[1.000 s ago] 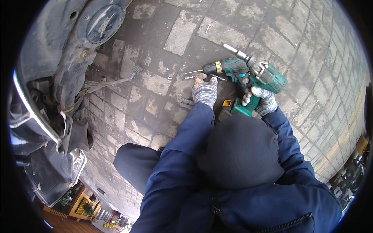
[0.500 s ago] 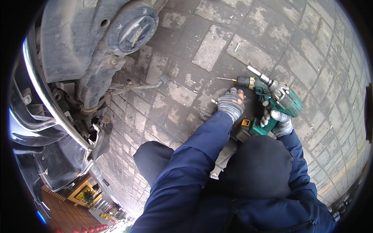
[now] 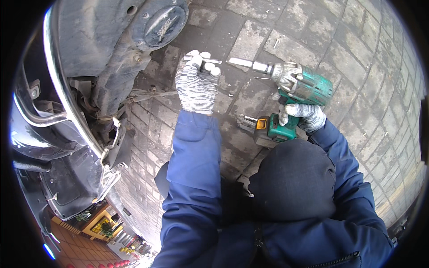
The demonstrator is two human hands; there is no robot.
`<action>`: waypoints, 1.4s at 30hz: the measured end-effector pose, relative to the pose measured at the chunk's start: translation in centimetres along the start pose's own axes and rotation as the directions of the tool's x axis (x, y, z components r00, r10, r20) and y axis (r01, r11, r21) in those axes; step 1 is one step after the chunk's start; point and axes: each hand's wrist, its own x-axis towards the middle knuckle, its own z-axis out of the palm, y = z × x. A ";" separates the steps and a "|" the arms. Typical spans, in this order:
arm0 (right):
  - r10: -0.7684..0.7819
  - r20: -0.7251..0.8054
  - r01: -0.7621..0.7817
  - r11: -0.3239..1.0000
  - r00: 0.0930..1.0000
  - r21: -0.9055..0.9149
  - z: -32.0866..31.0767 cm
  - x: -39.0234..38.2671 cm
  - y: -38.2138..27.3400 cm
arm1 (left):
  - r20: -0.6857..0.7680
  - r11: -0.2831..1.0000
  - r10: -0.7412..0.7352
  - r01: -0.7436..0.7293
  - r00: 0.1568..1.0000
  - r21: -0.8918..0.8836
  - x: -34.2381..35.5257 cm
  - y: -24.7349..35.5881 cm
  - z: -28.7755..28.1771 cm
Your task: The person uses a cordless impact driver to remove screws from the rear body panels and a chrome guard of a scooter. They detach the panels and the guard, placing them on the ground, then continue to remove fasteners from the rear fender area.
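Note:
My left hand [image 3: 196,87], in a striped knit glove with pale fingertips, pinches a slim silver metal rod [image 3: 215,60], which lies roughly level across its fingers. My right hand [image 3: 304,117], gloved alike, is wrapped round the grip of a green cordless impact wrench [image 3: 313,85]. A long silver socket [image 3: 243,62] extends from its nose to the left, its end a short gap from the rod. The wrench's battery [image 3: 272,131] shows below, near my knee. Under the wrench's nose a thin bit [image 3: 262,78] peeks out; the drill behind it is mostly hidden.
On the left stands a scooter or motorcycle with a grimy engine cover [image 3: 161,27], a chrome bar [image 3: 67,94] and exposed parts. A small set of metal bits [image 3: 246,120] lies by the battery. Loose screws [image 3: 276,43] are scattered on the paving bricks [image 3: 250,40].
My left hand has moved from beside the drill up and left toward the engine cover and now shows the rod. The wrench has shifted left, covering most of the drill.

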 end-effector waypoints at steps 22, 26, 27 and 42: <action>-0.126 0.094 0.145 0.962 0.988 -0.230 -0.4 3.4 0.4 | -0.129 0.963 0.135 -0.099 0.982 0.251 1.7 -0.4 3.8; -0.122 0.105 0.134 0.984 0.987 -0.115 -0.7 3.4 -0.1 | -0.142 0.981 0.111 -0.086 0.984 0.173 2.4 0.0 4.7; -0.096 0.111 0.104 0.992 0.989 -0.078 -0.8 3.3 -0.2 | -0.183 0.990 0.092 -0.069 0.979 0.125 2.6 0.1 4.9; -0.026 0.230 -0.051 0.945 0.973 0.322 0.6 6.1 0.1 | -0.088 0.992 -0.111 0.116 0.990 0.053 5.3 -0.1 4.6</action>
